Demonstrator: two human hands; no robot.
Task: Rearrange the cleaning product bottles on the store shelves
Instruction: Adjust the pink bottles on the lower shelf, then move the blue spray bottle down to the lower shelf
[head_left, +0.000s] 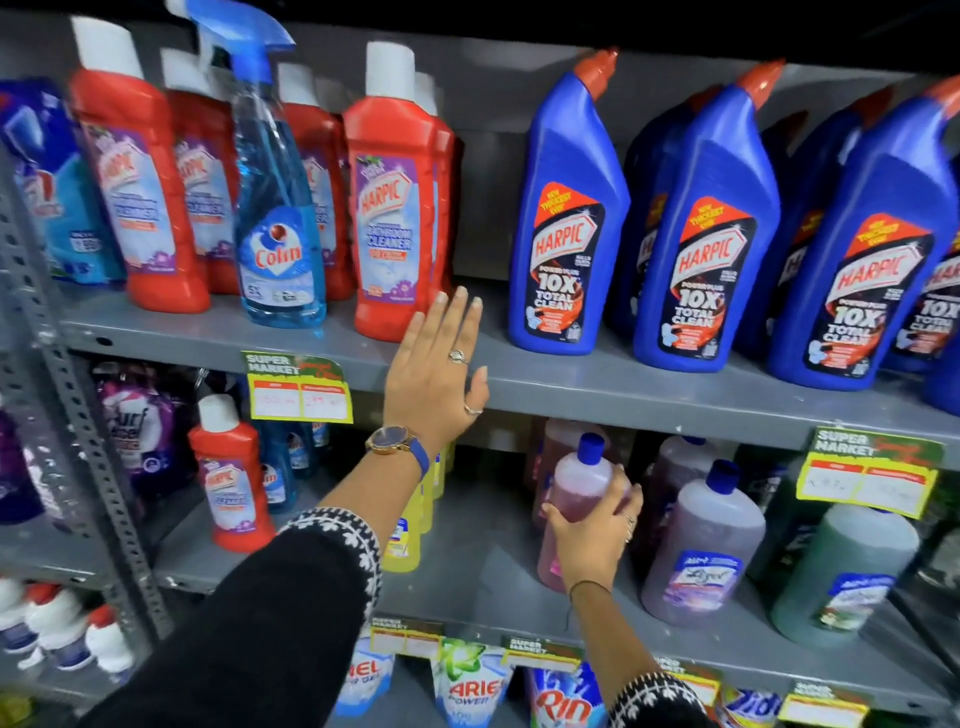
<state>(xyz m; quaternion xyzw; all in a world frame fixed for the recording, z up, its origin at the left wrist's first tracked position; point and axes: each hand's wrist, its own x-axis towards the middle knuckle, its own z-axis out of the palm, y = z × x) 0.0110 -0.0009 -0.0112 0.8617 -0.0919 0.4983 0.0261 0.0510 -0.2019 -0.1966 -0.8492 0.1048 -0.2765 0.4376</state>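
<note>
Pink bottle (574, 499) stands on the middle shelf (483, 561), long axis near upright, blue cap toward twelve o'clock, tipped slightly right. The right hand (592, 535) wraps its body from six o'clock, so a pick or reposition seems in hand; next it needs a clear slot. At ten o'clock, the left hand (441, 364) hovers flat, fingers spread, holding nothing, by the red Harpic bottle (392, 208).

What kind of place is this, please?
Most likely a supermarket aisle for cleaning goods: grey metal shelves, rows of identical blue Harpic bottles, and yellow "Super Market" price tags clipped on the shelf edges.
</note>
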